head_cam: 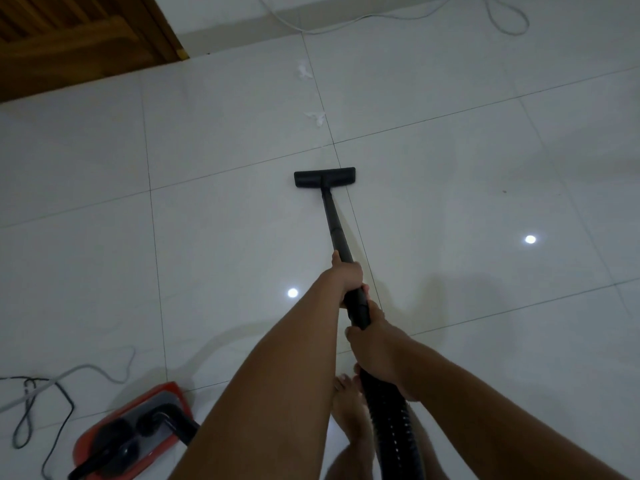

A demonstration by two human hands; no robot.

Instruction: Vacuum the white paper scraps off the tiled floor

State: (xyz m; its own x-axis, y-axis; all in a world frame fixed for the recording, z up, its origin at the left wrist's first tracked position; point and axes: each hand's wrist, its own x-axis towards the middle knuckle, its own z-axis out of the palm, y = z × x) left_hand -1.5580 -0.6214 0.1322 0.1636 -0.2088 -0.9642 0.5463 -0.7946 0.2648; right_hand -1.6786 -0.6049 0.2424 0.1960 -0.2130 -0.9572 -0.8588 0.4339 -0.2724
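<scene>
A black vacuum wand runs forward from my hands to a flat black floor nozzle resting on the white tiled floor. My left hand grips the wand higher up. Behind it my right hand grips the wand's end where the ribbed black hose joins. A white paper scrap lies a short way beyond the nozzle. Another paper scrap lies farther off, near the wall.
The red vacuum body sits at the lower left with grey and black cords looped beside it. A white cable snakes along the far wall. A wooden door stands at the upper left. My bare foot is below my hands.
</scene>
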